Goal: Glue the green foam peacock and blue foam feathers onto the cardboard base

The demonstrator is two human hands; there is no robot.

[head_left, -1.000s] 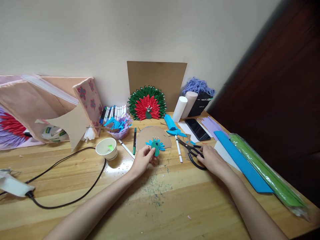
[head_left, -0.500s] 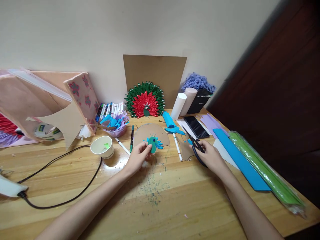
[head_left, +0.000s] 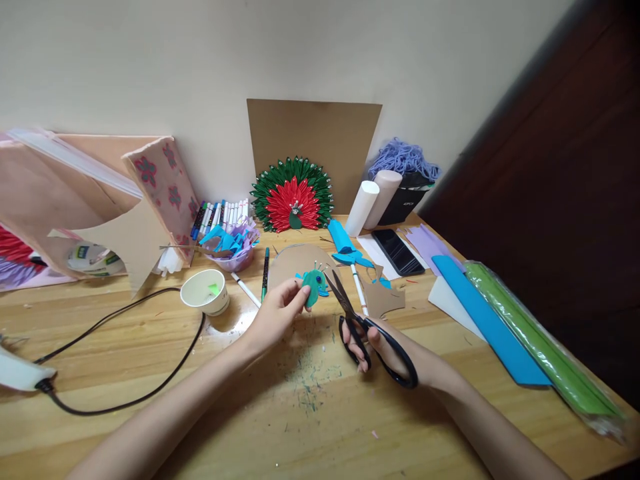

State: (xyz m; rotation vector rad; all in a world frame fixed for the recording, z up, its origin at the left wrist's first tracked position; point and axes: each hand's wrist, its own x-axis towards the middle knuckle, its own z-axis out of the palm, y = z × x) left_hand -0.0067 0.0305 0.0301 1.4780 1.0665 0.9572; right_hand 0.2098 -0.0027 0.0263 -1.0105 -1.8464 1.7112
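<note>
Between the thumb and fingers of my left hand (head_left: 280,310) is a small green paper cutout (head_left: 315,288) with a dark blue spot and thin pale-tipped stalks on top; bits of blue show behind it. My right hand (head_left: 370,343) has its fingers through the black handles of a pair of scissors (head_left: 345,300). Their blades are slightly parted and point up and left, just right of the cutout and apart from it. Behind the cutout lies a rounded piece of cardboard (head_left: 293,261), partly hidden.
A red and green peacock-like fan (head_left: 293,200) leans on a cardboard sheet (head_left: 315,133). To the left stand a paper bowl (head_left: 204,293) and a basket of scraps (head_left: 233,250). A phone (head_left: 397,252), a blue roll (head_left: 493,327) and a green wrapped roll (head_left: 540,340) lie right.
My right hand has brought the scissors left and toward me from beside the cardboard scrap, turning their blades up with a gap between them. The green cutout has shifted slightly right in my left hand.
</note>
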